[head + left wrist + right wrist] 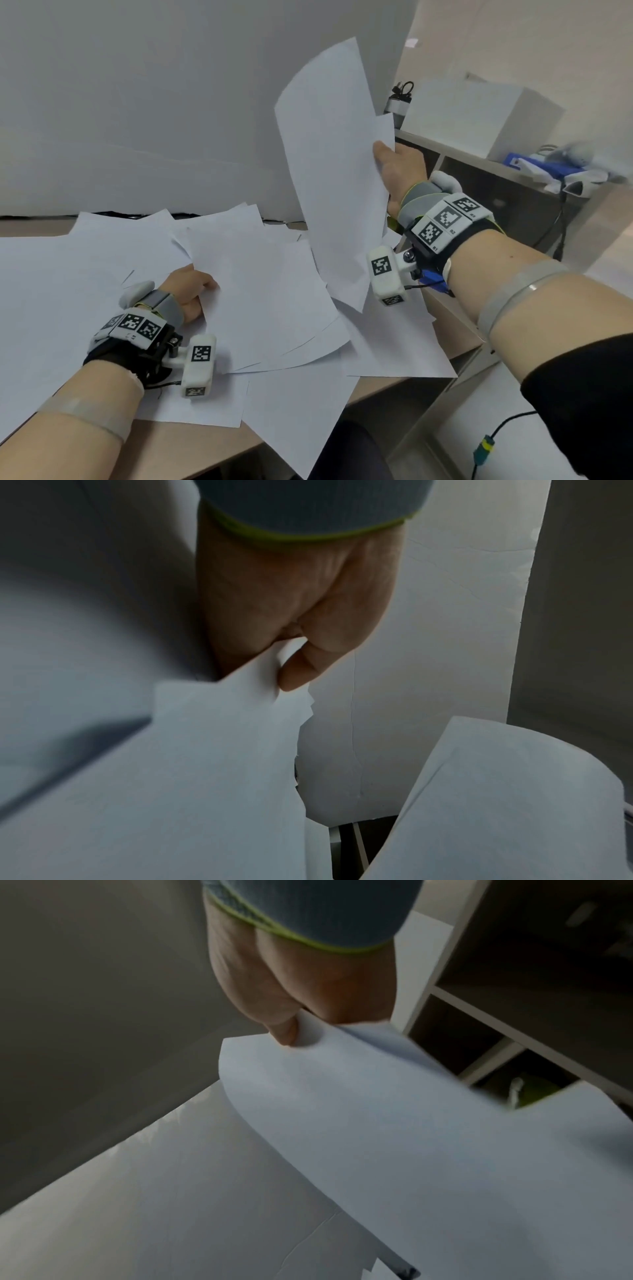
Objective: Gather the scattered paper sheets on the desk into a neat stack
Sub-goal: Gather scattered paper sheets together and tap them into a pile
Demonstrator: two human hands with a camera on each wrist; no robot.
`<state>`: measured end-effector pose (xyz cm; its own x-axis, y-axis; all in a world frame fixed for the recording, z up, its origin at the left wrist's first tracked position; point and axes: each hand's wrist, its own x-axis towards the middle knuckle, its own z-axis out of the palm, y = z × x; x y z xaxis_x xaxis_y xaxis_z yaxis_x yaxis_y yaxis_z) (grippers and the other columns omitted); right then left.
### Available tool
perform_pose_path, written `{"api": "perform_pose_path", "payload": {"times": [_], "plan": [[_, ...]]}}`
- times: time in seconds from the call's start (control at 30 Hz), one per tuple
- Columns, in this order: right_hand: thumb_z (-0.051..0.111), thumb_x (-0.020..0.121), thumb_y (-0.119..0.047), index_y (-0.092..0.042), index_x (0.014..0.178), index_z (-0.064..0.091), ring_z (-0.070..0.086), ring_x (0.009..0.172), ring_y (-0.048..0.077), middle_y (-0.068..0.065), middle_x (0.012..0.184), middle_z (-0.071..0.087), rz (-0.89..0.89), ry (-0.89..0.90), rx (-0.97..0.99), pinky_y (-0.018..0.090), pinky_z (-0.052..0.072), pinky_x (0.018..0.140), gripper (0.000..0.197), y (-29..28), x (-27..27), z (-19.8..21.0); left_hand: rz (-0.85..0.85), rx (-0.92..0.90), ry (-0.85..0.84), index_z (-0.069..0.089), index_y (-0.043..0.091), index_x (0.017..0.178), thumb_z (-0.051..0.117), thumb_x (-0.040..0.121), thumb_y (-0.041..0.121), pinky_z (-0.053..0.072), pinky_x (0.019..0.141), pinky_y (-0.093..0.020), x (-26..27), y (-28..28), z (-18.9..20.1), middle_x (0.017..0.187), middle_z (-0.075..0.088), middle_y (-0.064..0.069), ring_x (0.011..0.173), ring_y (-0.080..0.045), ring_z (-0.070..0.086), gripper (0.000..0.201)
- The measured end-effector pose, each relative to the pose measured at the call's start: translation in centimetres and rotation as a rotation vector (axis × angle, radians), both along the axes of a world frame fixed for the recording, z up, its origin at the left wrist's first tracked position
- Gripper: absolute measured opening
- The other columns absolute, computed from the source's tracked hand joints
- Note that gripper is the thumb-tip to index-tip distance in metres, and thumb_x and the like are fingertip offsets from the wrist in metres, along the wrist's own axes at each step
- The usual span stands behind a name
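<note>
White paper sheets lie scattered and overlapping across the wooden desk. My left hand pinches the left edge of a small bunch of sheets lying mid-desk; in the left wrist view the thumb presses on that paper edge. My right hand is raised above the desk's right side and grips a few sheets by their right edge, so they hang nearly upright and curl. In the right wrist view the thumb clamps these sheets.
A grey-white partition wall stands right behind the desk. A shelf unit with a white box and blue items stands at the right. Some sheets overhang the desk's front edge. A cable hangs below right.
</note>
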<state>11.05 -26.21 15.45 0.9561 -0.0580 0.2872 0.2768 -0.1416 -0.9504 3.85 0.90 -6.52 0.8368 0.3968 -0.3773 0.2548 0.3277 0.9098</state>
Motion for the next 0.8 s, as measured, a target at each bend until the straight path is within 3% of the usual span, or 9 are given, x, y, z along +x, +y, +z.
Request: {"api": "perform_pose_path", "payload": {"times": [0.2, 0.27, 0.4, 0.5, 0.53, 0.57, 0.6, 0.67, 0.8], "plan": [[0.059, 0.090, -0.031, 0.017, 0.100, 0.058, 0.052, 0.074, 0.020, 0.022, 0.087, 0.066, 0.019, -0.129, -0.115, 0.045, 0.057, 0.074, 0.049, 4.3, -1.2, 3.6, 0.073, -0.042, -0.065, 0.060, 0.000, 0.092, 0.038, 0.085, -0.020, 0.048, 0.080, -0.044, 0.0, -0.3, -0.2, 0.103, 0.057, -0.022, 0.091, -0.035, 0.056, 0.031], [0.059, 0.094, -0.025, 0.016, 0.103, 0.061, 0.058, 0.074, 0.021, 0.017, 0.088, 0.068, 0.108, -0.159, -0.062, 0.052, 0.059, 0.077, 0.042, 5.8, -1.6, 4.6, 0.095, -0.069, -0.087, 0.059, 0.001, 0.086, 0.037, 0.084, -0.021, 0.050, 0.075, -0.042, -0.2, -0.2, -0.1, 0.100, 0.057, -0.022, 0.084, -0.034, 0.056, 0.032], [0.056, 0.098, -0.019, -0.009, 0.088, 0.067, 0.069, 0.078, 0.025, 0.009, 0.088, 0.071, 0.153, -0.108, -0.030, 0.039, 0.063, 0.072, 0.018, 6.7, -0.9, 4.0, 0.102, -0.120, -0.112, 0.058, 0.001, 0.093, 0.037, 0.084, -0.021, 0.051, 0.078, -0.044, -0.4, 0.1, 0.0, 0.100, 0.057, -0.020, 0.083, -0.034, 0.056, 0.032], [0.056, 0.095, -0.023, 0.000, 0.106, 0.065, 0.068, 0.094, 0.032, 0.016, 0.100, 0.067, 0.057, 0.037, -0.072, 0.057, 0.057, 0.087, 0.027, 5.6, 1.1, 1.4, 0.083, -0.152, -0.124, 0.059, 0.002, 0.109, 0.039, 0.084, -0.019, 0.052, 0.086, -0.049, -0.4, 0.0, 0.1, 0.106, 0.060, -0.023, 0.092, -0.036, 0.059, 0.038], [0.055, 0.096, -0.024, -0.003, 0.111, 0.064, 0.065, 0.096, 0.029, 0.012, 0.101, 0.063, 0.025, 0.108, -0.112, 0.036, 0.051, 0.092, 0.027, 5.1, 1.8, 0.3, 0.086, -0.160, -0.126, 0.059, 0.002, 0.109, 0.039, 0.085, -0.019, 0.053, 0.083, -0.047, -0.4, 0.1, 0.0, 0.103, 0.061, -0.022, 0.089, -0.036, 0.059, 0.038], [0.053, 0.098, -0.024, -0.005, 0.117, 0.061, 0.062, 0.097, 0.025, 0.008, 0.103, 0.058, 0.000, 0.165, -0.196, 0.030, 0.037, 0.075, 0.028, 4.6, 2.6, -1.0, 0.088, -0.170, -0.126, 0.059, 0.002, 0.108, 0.039, 0.085, -0.018, 0.053, 0.078, -0.044, -0.4, 0.1, 0.0, 0.098, 0.061, -0.020, 0.084, -0.035, 0.059, 0.036], [0.051, 0.099, -0.022, -0.005, 0.123, 0.059, 0.060, 0.100, 0.025, 0.007, 0.104, 0.054, -0.022, 0.207, -0.317, 0.027, 0.043, 0.083, 0.030, 4.1, 3.1, -2.2, 0.089, -0.187, -0.125, 0.059, 0.002, 0.105, 0.038, 0.086, -0.017, 0.053, 0.075, -0.043, -0.5, 0.2, -0.1, 0.093, 0.061, -0.018, 0.080, -0.033, 0.059, 0.033], [0.047, 0.099, -0.018, -0.008, 0.119, 0.054, 0.055, 0.101, 0.033, 0.010, 0.103, 0.050, -0.066, 0.282, -0.570, 0.032, 0.046, 0.079, 0.024, 3.4, 4.2, -4.9, 0.091, -0.206, -0.123, 0.059, 0.001, 0.096, 0.040, 0.086, -0.016, 0.053, 0.073, -0.042, -0.3, 0.3, -0.3, 0.085, 0.060, -0.015, 0.075, -0.031, 0.059, 0.027], [0.055, 0.096, -0.021, -0.009, 0.099, 0.050, 0.045, 0.084, 0.026, 0.007, 0.094, 0.048, -0.019, 0.385, -0.504, 0.031, 0.039, 0.073, 0.013, 3.9, 5.4, -9.5, 0.086, -0.211, -0.121, 0.064, 0.002, 0.095, 0.047, 0.088, -0.008, 0.055, 0.074, -0.043, 0.0, 0.5, -0.5, 0.088, 0.066, -0.016, 0.075, -0.033, 0.063, 0.020]]}}
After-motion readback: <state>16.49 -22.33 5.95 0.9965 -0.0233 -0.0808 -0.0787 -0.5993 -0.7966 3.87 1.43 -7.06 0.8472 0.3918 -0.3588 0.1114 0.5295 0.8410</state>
